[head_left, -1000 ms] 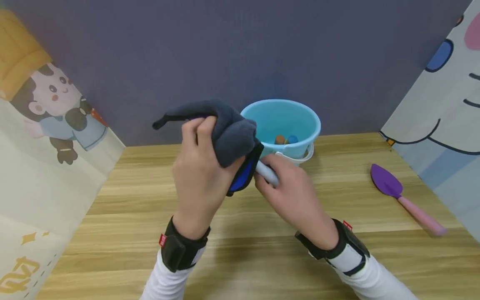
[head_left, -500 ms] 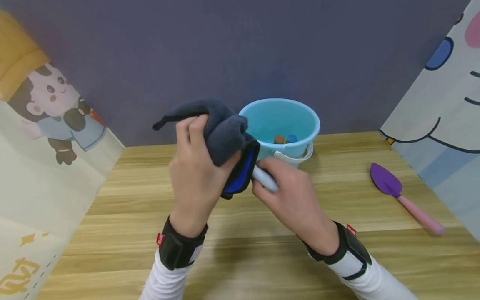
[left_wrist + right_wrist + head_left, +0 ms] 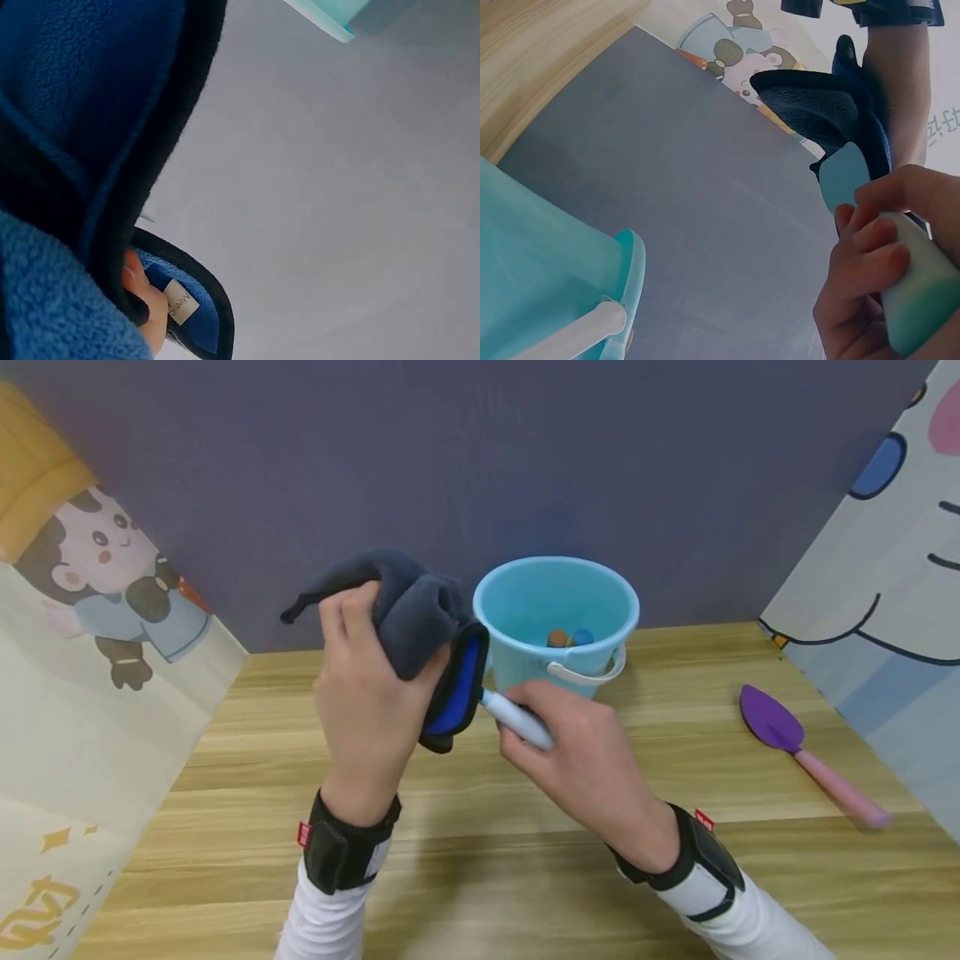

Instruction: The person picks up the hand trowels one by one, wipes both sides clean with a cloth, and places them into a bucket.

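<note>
Gripped in the right hand [image 3: 577, 752], a light-blue handle [image 3: 516, 718] runs up-left into the cloth [image 3: 420, 618] clutched by the left hand [image 3: 360, 710].

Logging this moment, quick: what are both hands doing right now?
Left hand: grips the dark cloth wrapped over the toy's end.
Right hand: holds the toy's pale blue handle.

Bucket [image 3: 557, 602] just behind both hands

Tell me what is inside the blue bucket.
The head view shows two small round things at the bottom of the bucket: an orange-brown ball and a blue ball. The near wall hides the rest of the floor, so more may lie there.
</note>
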{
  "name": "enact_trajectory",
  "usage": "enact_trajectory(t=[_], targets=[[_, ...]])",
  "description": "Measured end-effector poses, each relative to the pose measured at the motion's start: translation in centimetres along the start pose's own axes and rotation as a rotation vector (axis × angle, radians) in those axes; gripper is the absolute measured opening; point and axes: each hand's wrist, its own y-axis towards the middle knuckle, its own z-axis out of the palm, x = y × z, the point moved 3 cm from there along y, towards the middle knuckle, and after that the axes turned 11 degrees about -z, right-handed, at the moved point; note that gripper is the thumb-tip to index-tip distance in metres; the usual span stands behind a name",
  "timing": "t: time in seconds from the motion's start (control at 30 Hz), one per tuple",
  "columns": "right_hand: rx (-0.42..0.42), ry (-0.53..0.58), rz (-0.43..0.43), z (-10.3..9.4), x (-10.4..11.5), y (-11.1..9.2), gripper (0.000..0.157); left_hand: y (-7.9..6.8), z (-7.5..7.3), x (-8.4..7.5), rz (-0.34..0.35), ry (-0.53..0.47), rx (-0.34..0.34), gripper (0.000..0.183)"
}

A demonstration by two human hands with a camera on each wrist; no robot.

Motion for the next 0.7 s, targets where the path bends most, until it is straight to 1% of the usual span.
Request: enact_trajectory(t=[0.4, 0.7], targets=[[0.014, 0.009, -0.026, 0.0, 0.2, 0.1, 0.009, 0.6, -0.6, 1.0, -0.059, 0.003, -0.02, 0.058], [0.023, 0.052, -0.023, 0.0, 0.0, 0.3, 0.009, 1.1, -0.9, 1.6, -0.072, 0.025, -0.04, 0.056]])
